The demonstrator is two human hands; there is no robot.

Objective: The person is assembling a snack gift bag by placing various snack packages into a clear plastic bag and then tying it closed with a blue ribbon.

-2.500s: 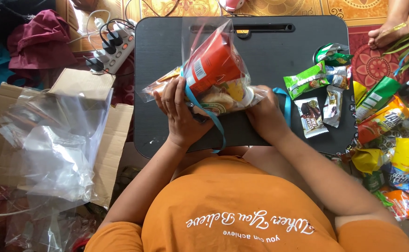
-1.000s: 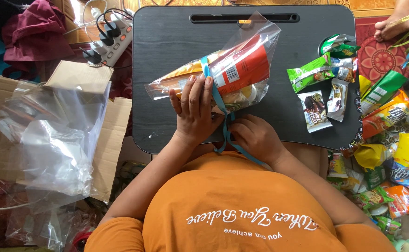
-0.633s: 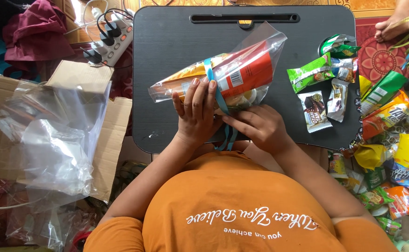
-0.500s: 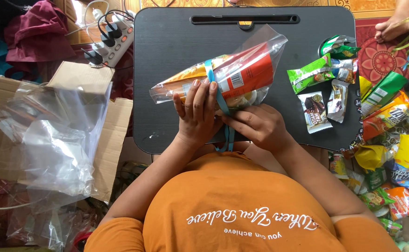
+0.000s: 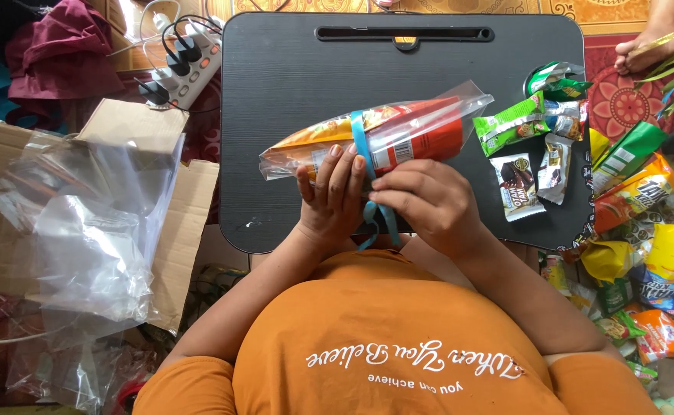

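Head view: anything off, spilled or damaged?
Nothing spilled or torn. The clear snack bag lies tilted across the black lap tray, a blue ribbon looped round it, both hands on it. Snack packets are heaped loosely off the tray's right edge.

Black lap counter (image 5: 291, 115), slot handle along the far edge. On its right side: green snack packets (image 5: 510, 127), a crumpled green wrapper (image 5: 556, 77) and two small sachets (image 5: 517, 186), close together. The rest of the top is bare.

Floor around it: flattened cardboard (image 5: 191, 207) on the left with a heap of clear plastic bags (image 5: 91, 230) on top, a white power strip (image 5: 187, 65) near the far-left corner, and a pile of mixed snack packs (image 5: 644, 230) on the right.
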